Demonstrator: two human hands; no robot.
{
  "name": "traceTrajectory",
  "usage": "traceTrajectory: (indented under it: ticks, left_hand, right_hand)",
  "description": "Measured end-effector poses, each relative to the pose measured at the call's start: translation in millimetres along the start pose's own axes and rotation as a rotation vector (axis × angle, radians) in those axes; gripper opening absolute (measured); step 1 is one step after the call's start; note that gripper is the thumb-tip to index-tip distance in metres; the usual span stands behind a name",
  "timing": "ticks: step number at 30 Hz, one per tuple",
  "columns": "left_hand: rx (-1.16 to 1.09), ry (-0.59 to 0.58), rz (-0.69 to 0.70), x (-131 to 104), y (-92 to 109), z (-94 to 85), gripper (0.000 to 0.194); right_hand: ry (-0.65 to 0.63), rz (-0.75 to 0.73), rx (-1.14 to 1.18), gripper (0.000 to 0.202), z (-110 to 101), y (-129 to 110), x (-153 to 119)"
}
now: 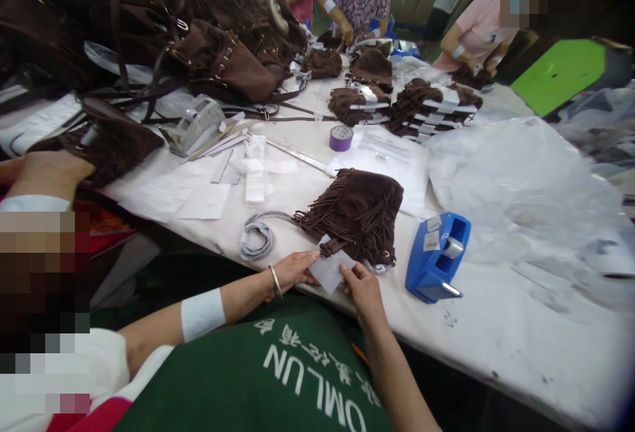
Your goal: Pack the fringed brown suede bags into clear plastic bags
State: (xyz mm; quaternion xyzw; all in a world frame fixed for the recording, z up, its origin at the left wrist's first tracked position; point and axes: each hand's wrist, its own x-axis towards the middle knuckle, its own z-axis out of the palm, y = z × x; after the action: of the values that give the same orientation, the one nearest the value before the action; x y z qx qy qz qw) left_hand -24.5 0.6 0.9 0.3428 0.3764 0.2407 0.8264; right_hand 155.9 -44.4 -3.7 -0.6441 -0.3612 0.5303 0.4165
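A small white paper sheet [331, 272] is held between my two hands at the table's front edge. My left hand [299, 266] pinches its left side, close to the tassel of a dark brown fringed bag [364, 204]. With thumb and fingers, my right hand [363, 284] grips the sheet's right side. The bag lies on the table just beyond my hands. Left of it is a coiled, wrapped strap [256, 240]. A blue tape dispenser [436, 257] stands to the right of the bag.
Brown bags [233, 65] are heaped at the back left. A purple tape roll [341, 138], paper strips [255, 171] and a grey dispenser [198, 124] lie mid-table. Plastic sheeting [526, 187] spreads at right. Another person's hand [52, 171] is at left; several people work around the table.
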Motion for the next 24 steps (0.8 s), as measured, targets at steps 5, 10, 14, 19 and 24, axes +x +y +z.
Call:
traceTrajectory:
  ticks: [5, 10, 14, 19, 24]
  left_hand:
    - [0.217, 0.049, -0.029, -4, 8, -14.3, 0.052]
    - [0.420, 0.101, -0.056, 0, 22, -25.0, 0.038]
    - [0.460, 0.151, -0.041, 4, 34, -28.7, 0.034]
    - [0.442, 0.149, -0.044, 4, 29, -29.7, 0.038]
    - [0.429, 0.115, -0.041, 14, 22, -27.9, 0.036]
  right_hand:
    - [-0.053, 0.114, 0.176, 0.049, 6, -11, 4]
    - [-0.035, 0.286, 0.423, 0.043, 23, -19, 18]
    - [-0.058, 0.261, 0.489, 0.035, 28, -19, 20]
    - [-0.035, 0.230, 0.500, 0.037, 25, -17, 15]
    - [-0.045, 0.204, 0.464, 0.034, 24, -16, 15]
